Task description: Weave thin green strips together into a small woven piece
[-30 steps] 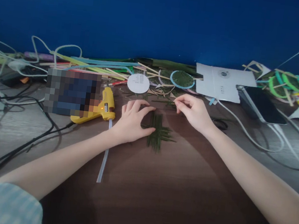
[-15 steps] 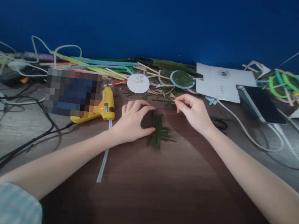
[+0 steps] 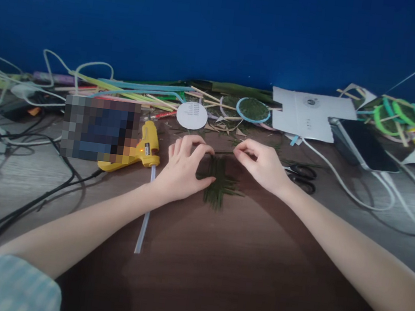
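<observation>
the green strip weave (image 3: 221, 186) lay at frame centre on the brown table (image 3: 217, 262), its left edge hidden under the left hand (image 3: 183, 170), which lay open and pressed it flat. just above, the right hand (image 3: 263, 165) pinched a thin strip (image 3: 225, 152), hard to make out. a yellow glue gun (image 3: 143, 150) sat to the left and dim scissors (image 3: 303, 177) to the right.

Under the left fingers (image 3: 201, 149), thin matt green leaf strips (image 3: 219, 185) lie on a smooth brown wood-grain bench (image 3: 240, 260) with a dull sheen; left of those fingers, a glossy yellow plastic glue gun (image 3: 146, 149); beyond them, a matt white paper disc (image 3: 191, 115)
</observation>
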Demonstrator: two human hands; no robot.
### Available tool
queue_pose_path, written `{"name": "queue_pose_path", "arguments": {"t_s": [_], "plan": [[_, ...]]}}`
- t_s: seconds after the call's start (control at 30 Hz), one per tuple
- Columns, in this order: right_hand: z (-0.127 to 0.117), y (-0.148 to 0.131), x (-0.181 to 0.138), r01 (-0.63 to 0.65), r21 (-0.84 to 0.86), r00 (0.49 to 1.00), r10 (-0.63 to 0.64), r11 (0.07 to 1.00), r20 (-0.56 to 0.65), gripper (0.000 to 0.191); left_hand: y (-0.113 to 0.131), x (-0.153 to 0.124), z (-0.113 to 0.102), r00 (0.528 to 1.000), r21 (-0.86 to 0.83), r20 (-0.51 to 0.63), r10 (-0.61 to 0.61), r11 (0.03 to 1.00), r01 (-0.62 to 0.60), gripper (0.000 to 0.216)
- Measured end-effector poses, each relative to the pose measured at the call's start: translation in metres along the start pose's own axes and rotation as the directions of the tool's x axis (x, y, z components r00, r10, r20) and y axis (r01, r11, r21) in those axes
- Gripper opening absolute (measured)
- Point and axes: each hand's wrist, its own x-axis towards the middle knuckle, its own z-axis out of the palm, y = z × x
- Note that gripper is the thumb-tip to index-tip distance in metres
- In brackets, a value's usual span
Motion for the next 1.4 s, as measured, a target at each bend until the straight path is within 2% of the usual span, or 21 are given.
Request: {"name": "queue_pose_path", "arguments": {"t_s": [0.3,0.5,0.67,1.4], "plan": [[0.0014,-0.0007,-0.0025,0.100,-0.103,0.994,-0.093,0.990,0.065,0.011,-0.0002,-0.0003,-0.0001,0.999,0.007,0.027,0.031,0.999,-0.031,0.038],[0.0038,-0.0012,-0.0037,0.094,-0.120,0.991,-0.081,0.988,0.111,0.011,-0.0035,0.0012,0.0020,0.997,-0.129,0.060,0.042,0.991,-0.034,0.045],[0.0037,-0.0030,-0.0043,0.136,-0.112,0.983,-0.120,0.984,0.140,0.009,-0.0044,0.0017,0.0027,0.996,-0.195,0.065,0.062,0.980,-0.048,0.047],[0.0037,-0.0021,-0.0036,0.208,-0.148,0.968,-0.182,0.967,0.175,0.009,-0.0039,0.0023,0.0023,0.995,-0.188,0.082,0.062,0.981,-0.046,0.040]]}}
